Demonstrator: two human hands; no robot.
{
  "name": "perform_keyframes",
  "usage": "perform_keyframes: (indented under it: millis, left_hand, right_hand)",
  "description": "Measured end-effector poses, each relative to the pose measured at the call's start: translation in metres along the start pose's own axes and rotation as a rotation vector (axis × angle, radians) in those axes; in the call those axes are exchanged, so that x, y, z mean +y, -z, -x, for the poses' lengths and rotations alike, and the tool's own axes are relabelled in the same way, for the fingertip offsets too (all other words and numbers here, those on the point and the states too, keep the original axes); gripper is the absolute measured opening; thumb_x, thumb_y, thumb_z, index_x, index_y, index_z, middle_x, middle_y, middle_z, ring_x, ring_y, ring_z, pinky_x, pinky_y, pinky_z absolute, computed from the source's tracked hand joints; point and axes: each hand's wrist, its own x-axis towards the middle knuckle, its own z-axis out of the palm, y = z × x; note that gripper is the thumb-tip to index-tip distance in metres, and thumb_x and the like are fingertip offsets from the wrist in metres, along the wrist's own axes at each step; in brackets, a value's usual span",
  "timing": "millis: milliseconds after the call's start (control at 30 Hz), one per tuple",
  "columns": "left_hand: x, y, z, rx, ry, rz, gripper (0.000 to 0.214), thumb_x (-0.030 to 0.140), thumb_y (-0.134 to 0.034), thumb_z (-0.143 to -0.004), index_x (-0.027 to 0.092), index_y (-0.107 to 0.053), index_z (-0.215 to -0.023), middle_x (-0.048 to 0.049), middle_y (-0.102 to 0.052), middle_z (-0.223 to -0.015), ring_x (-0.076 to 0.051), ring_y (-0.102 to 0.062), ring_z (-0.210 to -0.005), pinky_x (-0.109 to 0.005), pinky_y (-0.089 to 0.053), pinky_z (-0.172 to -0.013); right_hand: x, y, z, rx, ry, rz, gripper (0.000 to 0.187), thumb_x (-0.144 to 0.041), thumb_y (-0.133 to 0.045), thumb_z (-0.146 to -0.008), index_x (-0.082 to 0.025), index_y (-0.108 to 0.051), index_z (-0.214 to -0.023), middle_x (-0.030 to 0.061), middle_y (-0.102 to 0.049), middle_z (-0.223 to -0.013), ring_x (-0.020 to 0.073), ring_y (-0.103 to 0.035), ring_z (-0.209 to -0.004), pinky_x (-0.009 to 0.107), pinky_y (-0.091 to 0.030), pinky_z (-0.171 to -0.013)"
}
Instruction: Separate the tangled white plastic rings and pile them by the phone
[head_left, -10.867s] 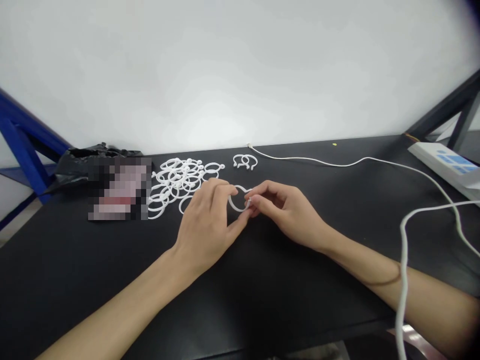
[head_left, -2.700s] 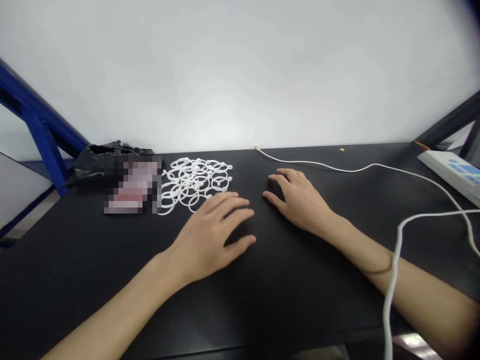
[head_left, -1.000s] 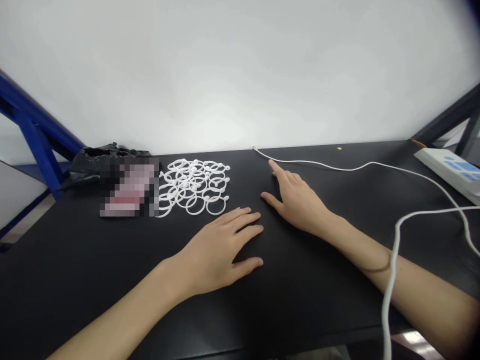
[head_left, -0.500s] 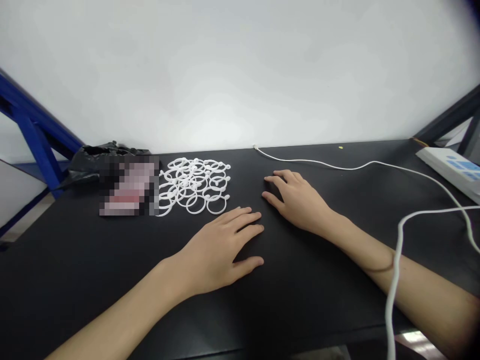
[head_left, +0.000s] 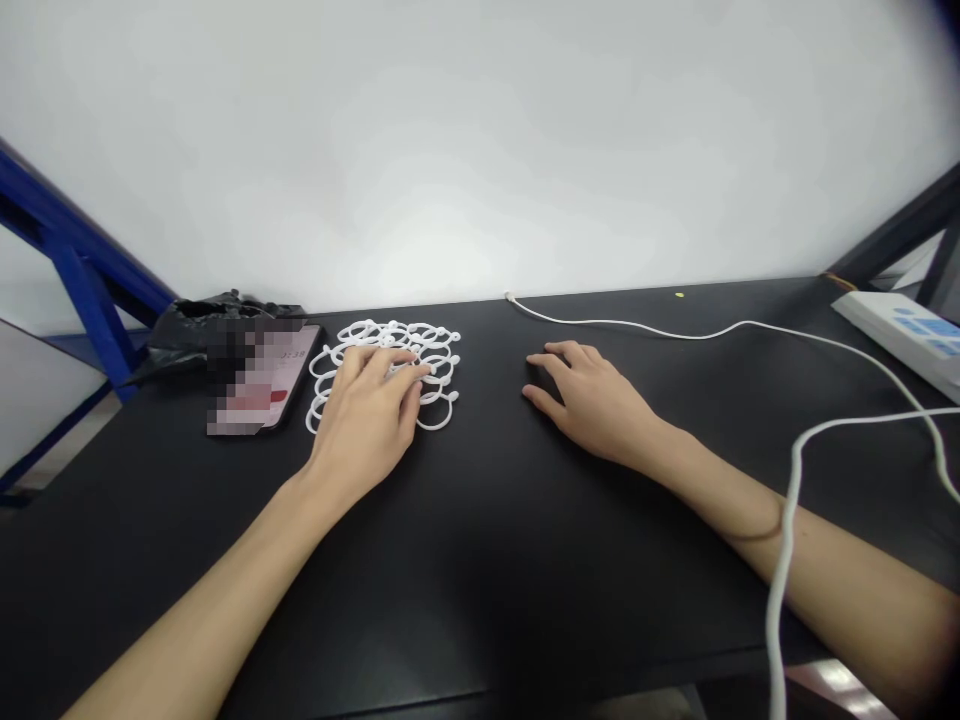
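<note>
A heap of several white plastic rings (head_left: 435, 362) lies on the black table (head_left: 480, 560) at the back left of centre. My left hand (head_left: 367, 415) rests flat on top of that heap, fingers stretched out over the rings and covering most of them. My right hand (head_left: 589, 400) lies palm down on the bare table to the right of the heap, fingers spread and slightly bent, holding nothing.
A phone (head_left: 259, 390) lies left of the rings, next to a black plastic bag (head_left: 195, 315). A white cable (head_left: 720, 332) runs along the back and loops down at the right. A white power strip (head_left: 900, 335) sits far right. A blue frame (head_left: 82, 290) stands at left.
My left hand has moved forward and left from the bare table onto the heap of rings. My right hand, which pointed a finger a second ago, lies flat again.
</note>
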Motion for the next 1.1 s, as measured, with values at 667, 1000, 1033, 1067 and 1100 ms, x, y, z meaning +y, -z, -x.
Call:
perform_keyframes:
  millis: [667, 1000, 1033, 1067, 1100]
  left_hand:
    - [0.002, -0.002, -0.002, 0.000, -0.012, 0.024, 0.014, 0.020, -0.052, -0.094, 0.022, -0.066, -0.091, -0.0089, -0.068, -0.106, -0.030, -0.051, -0.101, -0.050, -0.050, -0.084]
    - [0.033, 0.018, -0.002, 0.063, -0.291, 0.178, 0.006, 0.017, -0.058, -0.094, 0.021, -0.063, -0.093, -0.0047, -0.069, -0.095, -0.021, -0.056, -0.094, -0.038, -0.051, -0.086]
    - [0.037, 0.018, 0.000, 0.065, -0.320, 0.199, 0.006, 0.017, -0.059, -0.094, 0.021, -0.063, -0.094, -0.0041, -0.069, -0.091, -0.020, -0.056, -0.092, -0.037, -0.051, -0.084]
    - [0.040, 0.018, 0.001, 0.064, -0.334, 0.218, 0.005, 0.017, -0.059, -0.094, 0.021, -0.063, -0.094, -0.0036, -0.068, -0.089, -0.020, -0.056, -0.090, -0.036, -0.050, -0.083]
    - [0.042, 0.018, 0.003, 0.056, -0.331, 0.242, 0.005, 0.017, -0.059, -0.094, 0.021, -0.062, -0.094, -0.0030, -0.068, -0.088, -0.019, -0.056, -0.088, -0.035, -0.050, -0.083]
  right_hand:
    - [0.002, 0.002, 0.000, -0.004, -0.001, -0.009, 0.048, -0.044, -0.047, -0.097, -0.015, -0.059, -0.133, 0.0174, -0.055, -0.138, 0.0354, -0.051, -0.127, 0.050, -0.046, -0.104]
    - [-0.033, 0.022, 0.013, 0.073, 0.128, -0.871, 0.025, -0.037, -0.053, -0.097, -0.019, -0.061, -0.112, 0.0068, -0.065, -0.105, 0.0148, -0.064, -0.079, 0.031, -0.053, -0.077]
    - [-0.035, 0.023, 0.014, -0.020, 0.092, -1.021, 0.023, -0.039, -0.053, -0.097, -0.019, -0.061, -0.103, 0.0047, -0.066, -0.098, 0.0120, -0.062, -0.069, 0.029, -0.052, -0.069]
    - [-0.035, 0.023, 0.015, -0.113, 0.062, -1.158, 0.024, -0.042, -0.053, -0.097, -0.018, -0.060, -0.096, 0.0029, -0.066, -0.093, 0.0098, -0.060, -0.062, 0.027, -0.050, -0.065]
    - [-0.035, 0.023, 0.014, -0.192, 0.044, -1.278, 0.026, -0.043, -0.055, -0.096, -0.018, -0.059, -0.091, 0.0016, -0.067, -0.090, 0.0083, -0.058, -0.059, 0.026, -0.049, -0.063]
